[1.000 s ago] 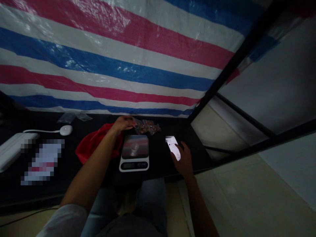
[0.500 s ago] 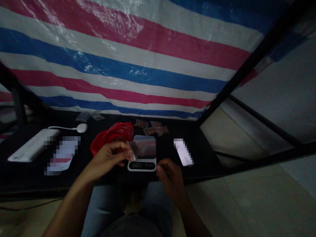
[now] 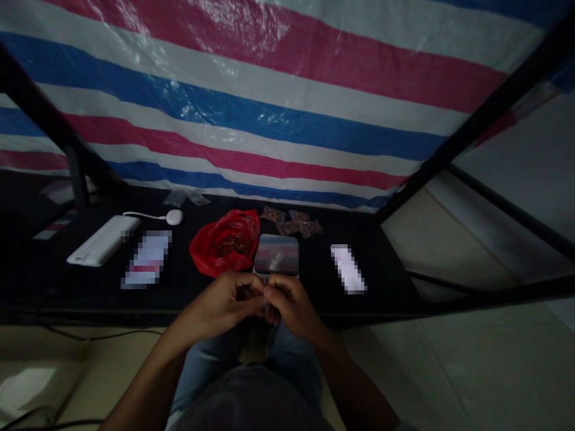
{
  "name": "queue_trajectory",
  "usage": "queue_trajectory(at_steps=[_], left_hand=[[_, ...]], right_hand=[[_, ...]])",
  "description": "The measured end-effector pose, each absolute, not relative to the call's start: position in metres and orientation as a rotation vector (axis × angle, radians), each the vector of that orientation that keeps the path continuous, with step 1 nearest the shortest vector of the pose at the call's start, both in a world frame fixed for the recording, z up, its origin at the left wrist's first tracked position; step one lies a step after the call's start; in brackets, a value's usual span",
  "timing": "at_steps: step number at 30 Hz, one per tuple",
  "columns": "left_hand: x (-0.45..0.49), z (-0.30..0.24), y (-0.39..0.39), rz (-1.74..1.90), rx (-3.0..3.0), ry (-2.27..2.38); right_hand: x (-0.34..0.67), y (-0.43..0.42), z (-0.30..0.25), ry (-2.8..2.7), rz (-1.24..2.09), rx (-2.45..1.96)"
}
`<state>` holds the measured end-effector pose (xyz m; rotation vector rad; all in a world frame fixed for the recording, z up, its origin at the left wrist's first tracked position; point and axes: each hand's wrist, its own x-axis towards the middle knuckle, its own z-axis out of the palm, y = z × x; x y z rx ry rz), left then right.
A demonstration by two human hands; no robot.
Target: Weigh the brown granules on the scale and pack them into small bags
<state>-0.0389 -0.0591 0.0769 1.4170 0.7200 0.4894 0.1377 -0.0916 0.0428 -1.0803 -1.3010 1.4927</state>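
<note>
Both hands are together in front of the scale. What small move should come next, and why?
Probably ease the left hand and right hand slightly apart, perhaps opening a small bag between them, though that is mostly hidden: the red bag beside the scale lies open with brown pieces inside, and filled clear bags lie behind the scale.

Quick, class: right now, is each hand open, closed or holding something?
Left hand: closed in a pinch; anything held cannot be made out.
Right hand: closed, meeting the left; anything held cannot be made out.
</note>
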Motion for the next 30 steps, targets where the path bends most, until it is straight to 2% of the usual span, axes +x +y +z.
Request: queue_trajectory(at_steps=[6, 10, 17, 30], left_hand=[[-0.036, 0.078, -0.057, 0.506, 1.655, 0.836], [-0.032, 0.071, -0.053, 0.596, 1.599, 0.903], [-0.029, 0.062, -0.052, 0.651, 1.474, 0.932], [-0.034, 0.063, -0.054, 0.750, 1.565, 0.802]], right_hand=[[0.135, -0.091, 0.037, -1.294, 1.288, -1.121], [0.132, -0.090, 0.031, -1.297, 1.186, -1.160], [0.129, -0.090, 0.025, -1.261, 1.301, -0.997], [0.140, -0.089, 0.029, -1.383, 1.151, -1.148]])
